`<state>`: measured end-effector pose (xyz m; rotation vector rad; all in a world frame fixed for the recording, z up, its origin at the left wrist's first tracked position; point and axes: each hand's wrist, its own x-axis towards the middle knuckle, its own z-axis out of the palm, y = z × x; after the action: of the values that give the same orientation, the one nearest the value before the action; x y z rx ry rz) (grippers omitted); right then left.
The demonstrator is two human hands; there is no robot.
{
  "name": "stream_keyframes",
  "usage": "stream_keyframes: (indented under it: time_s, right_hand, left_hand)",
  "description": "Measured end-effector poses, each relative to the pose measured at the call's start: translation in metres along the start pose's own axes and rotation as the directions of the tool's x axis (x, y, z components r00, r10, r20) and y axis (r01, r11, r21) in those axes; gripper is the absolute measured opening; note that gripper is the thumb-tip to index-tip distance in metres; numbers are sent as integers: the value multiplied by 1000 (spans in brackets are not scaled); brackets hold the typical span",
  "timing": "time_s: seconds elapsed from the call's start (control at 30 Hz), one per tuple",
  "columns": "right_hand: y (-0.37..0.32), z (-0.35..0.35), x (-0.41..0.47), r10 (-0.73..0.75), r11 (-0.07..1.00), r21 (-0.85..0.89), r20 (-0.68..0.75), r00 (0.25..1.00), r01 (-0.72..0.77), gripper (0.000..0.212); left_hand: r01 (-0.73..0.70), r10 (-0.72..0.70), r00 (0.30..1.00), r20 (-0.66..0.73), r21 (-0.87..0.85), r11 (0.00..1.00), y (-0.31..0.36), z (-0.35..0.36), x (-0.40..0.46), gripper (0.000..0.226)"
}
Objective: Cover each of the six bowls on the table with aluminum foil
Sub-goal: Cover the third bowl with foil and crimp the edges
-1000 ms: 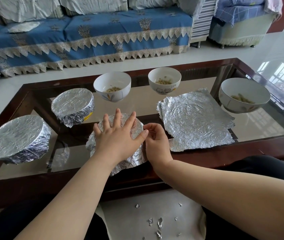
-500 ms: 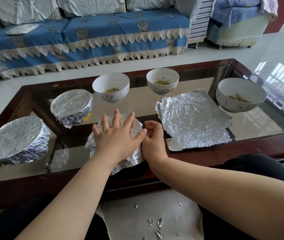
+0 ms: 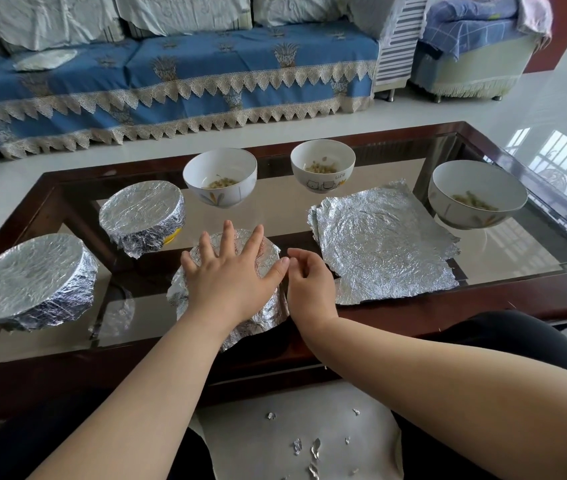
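The third bowl (image 3: 230, 268) sits at the near edge of the table (image 3: 482, 296), getting its foil (image 3: 268, 254) pressed on — the left hand (image 3: 231, 277) lies flat on top, the right hand (image 3: 309, 285) curls at the side, pinching the foil I think — next, tuck the edge under.

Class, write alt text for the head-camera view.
A left hand presses flat on a foil-wrapped bowl while the right hand works its edge. Two covered bowls sit left, three open bowls behind, spare foil sheets right.
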<state>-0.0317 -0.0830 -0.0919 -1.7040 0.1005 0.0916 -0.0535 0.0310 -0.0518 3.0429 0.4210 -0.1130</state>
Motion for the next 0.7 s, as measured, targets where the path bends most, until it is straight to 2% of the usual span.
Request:
stream_keyframes:
  time_s: [0.17,0.3,0.47,0.57,0.7]
  right_hand:
    - [-1,-10,-13,26,999,44,61,998,-28,26]
    - [2,-9,-24,-10,999,39,96,995,6,34]
    - [1,-8,-23,-96,991,-78,168,981,111,50]
    - [-2,-5,-15,-102,988,-97,194,976,122,59]
    - [-4,-9,-4,-98,970,-198,218,971,142,53]
  left_hand:
    - [12,-12,1000,7,-7,1000,1,0,1,77]
    - [1,-1,1000,9,3,1000,1,0,1,75]
    - [-3,3,1000,2,5,1000,-1,0,1,74]
    - [-2,2,1000,1,-2,1000,-1,0,1,72]
    - [-6,6,1000,-3,-2,1000,-1,0,0,65]
